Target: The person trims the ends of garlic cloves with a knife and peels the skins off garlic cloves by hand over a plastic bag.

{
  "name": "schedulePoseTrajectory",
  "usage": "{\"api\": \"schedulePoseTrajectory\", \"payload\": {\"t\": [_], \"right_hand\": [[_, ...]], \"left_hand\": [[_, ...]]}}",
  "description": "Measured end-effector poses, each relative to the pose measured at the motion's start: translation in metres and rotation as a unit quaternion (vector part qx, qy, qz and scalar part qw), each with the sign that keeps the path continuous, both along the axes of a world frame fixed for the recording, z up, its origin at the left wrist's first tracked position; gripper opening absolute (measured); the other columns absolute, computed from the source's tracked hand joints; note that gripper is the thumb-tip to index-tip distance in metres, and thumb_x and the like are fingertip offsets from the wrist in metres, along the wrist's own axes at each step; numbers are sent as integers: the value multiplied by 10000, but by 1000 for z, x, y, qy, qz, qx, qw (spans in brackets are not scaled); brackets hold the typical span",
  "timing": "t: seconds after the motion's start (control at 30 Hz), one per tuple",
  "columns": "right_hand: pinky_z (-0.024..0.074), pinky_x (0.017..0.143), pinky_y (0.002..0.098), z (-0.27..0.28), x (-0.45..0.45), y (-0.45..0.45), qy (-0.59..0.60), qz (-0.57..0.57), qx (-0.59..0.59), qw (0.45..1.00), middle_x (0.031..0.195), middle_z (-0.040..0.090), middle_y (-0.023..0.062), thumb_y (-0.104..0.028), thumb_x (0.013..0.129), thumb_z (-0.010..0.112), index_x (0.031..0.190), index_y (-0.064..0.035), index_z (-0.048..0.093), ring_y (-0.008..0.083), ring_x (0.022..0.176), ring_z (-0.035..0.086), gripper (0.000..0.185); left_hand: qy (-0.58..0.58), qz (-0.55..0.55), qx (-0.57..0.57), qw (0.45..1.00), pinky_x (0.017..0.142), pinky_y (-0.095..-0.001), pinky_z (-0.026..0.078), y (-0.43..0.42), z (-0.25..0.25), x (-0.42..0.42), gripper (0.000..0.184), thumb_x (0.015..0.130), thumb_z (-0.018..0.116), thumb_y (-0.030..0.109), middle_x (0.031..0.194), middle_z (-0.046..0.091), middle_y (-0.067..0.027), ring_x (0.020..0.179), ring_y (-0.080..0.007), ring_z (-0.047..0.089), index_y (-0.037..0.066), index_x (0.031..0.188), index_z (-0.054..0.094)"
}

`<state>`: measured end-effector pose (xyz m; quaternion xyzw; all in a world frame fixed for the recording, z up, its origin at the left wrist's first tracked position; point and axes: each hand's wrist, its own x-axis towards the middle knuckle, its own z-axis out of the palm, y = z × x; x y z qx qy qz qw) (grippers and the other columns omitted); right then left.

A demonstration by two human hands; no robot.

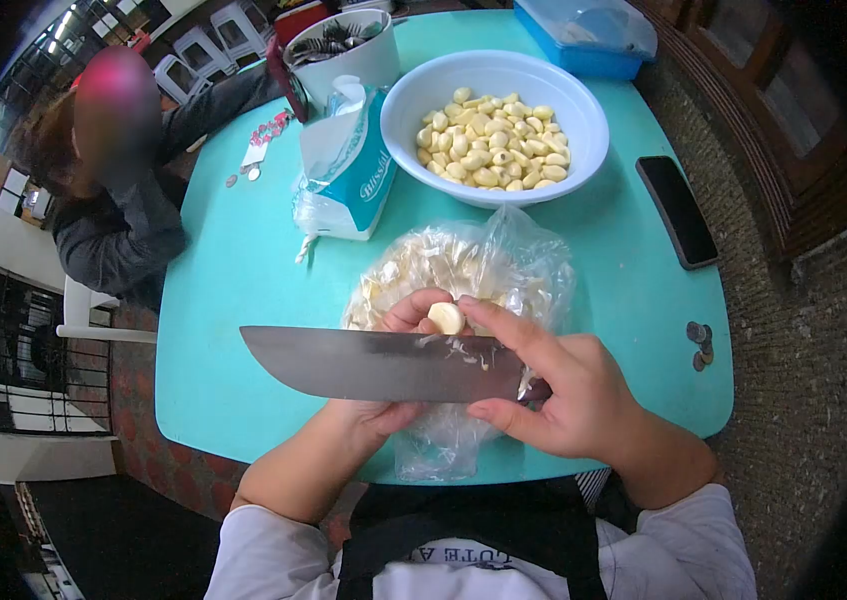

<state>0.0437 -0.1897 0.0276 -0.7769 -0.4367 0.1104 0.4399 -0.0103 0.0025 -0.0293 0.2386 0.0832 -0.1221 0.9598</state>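
A large knife (373, 365) lies across the view in front of me, its blade pointing left, with bits of peel stuck on it. My right hand (573, 390) is closed on its handle end, the index finger reaching over to a garlic clove (446, 319). My left hand (408, 315), mostly behind the blade, pinches that clove just above the blade's upper edge. Under both hands is a clear plastic bag (533, 265) with pale garlic cloves inside. Beyond it, a light blue basin (593, 120) holds many peeled cloves (488, 140).
On the turquoise table (243, 380) are a tissue pack (353, 185), a white bucket (378, 50), a blue box (583, 55), a phone (678, 212) and several coins (700, 345). A person (123, 225) sits at the left edge.
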Motion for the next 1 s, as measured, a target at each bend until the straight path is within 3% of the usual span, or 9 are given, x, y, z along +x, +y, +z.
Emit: {"api": "schedulePoseTrajectory", "payload": {"t": [0.37, 0.47, 0.57, 0.63, 0.73, 0.9, 1.0], "right_hand": [[449, 495, 298, -2, 1, 3, -80, -2, 14, 997, 721, 617, 124, -214, 726, 708, 1277, -30, 469, 218, 509, 567, 629], [439, 488, 295, -4, 2, 2, -98, -3, 3, 995, 706, 608, 123, -203, 747, 687, 1270, -30, 479, 218, 494, 549, 590], [430, 493, 281, -5, 3, 2, -77, -5, 23, 997, 687, 593, 121, -184, 772, 660, 1262, -23, 488, 204, 488, 535, 544], [420, 495, 263, -10, 4, 3, -51, -6, 70, 996, 669, 576, 110, -161, 791, 638, 1255, -14, 494, 157, 484, 519, 507], [470, 594, 286, -4, 6, -1, 125, -14, 61, 990, 774, 636, 172, -167, 827, 623, 1256, -36, 496, 183, 646, 627, 466], [471, 669, 254, -8, 12, -2, 181, -45, 143, 972, 1007, 636, 172, -118, 848, 594, 1249, 3, 488, 113, 773, 600, 431], [470, 652, 248, -8, 14, -3, 199, -66, 145, 967, 1026, 631, 171, -119, 845, 600, 1226, 16, 499, 100, 778, 597, 416]], "left_hand": [[39, 22, 27, 999, 722, -314, 540, -5, 6, -2, 324, 834, 593, 132, 954, 621, -93, 818, -198, 639, 104, 1140, 490], [30, 11, 24, 999, 777, -371, 541, -2, 3, -2, 287, 845, 582, 166, 1047, 579, -91, 906, -224, 615, 126, 1106, 468], [24, 23, 12, 999, 689, -241, 541, -2, 6, -1, 284, 842, 594, 128, 971, 616, -106, 853, -180, 637, 74, 1102, 493], [-1, 18, 12, 1000, 693, -233, 545, -1, 9, 2, 268, 843, 588, 95, 970, 615, -106, 860, -174, 636, 50, 1094, 504], [-9, 35, 37, 999, 717, -242, 552, -4, 18, 2, 251, 849, 572, 55, 971, 614, -105, 862, -178, 635, 17, 1091, 520], [-35, 8, 31, 999, 753, -261, 554, 0, 16, 4, 250, 879, 529, 50, 1027, 598, -138, 886, -201, 629, -11, 1121, 526], [-39, -3, 36, 999, 755, -261, 554, 2, 15, 4, 257, 887, 515, 48, 1043, 590, -149, 894, -206, 626, -10, 1137, 514]]}}
